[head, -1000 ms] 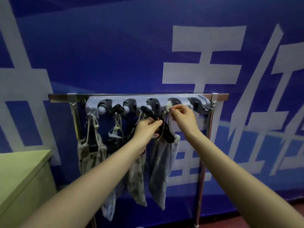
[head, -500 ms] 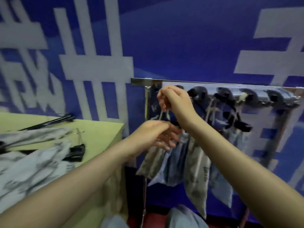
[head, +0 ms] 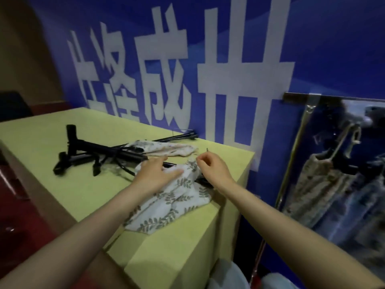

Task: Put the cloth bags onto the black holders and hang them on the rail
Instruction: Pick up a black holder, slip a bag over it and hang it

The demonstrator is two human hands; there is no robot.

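Leaf-print cloth bag (head: 173,197) lies on the yellow table (head: 68,184), near its right edge. Left hand (head: 155,175) rests on it, fingers spread flat. Right hand (head: 212,170) curls at the bag's top; whether it pinches a drawstring, cannot tell. Black holders (head: 93,151) piled far left, second bag (head: 164,148) behind. Rail (head: 300,98) right, bags already hung. Risk: bag slides off the edge if tugged.
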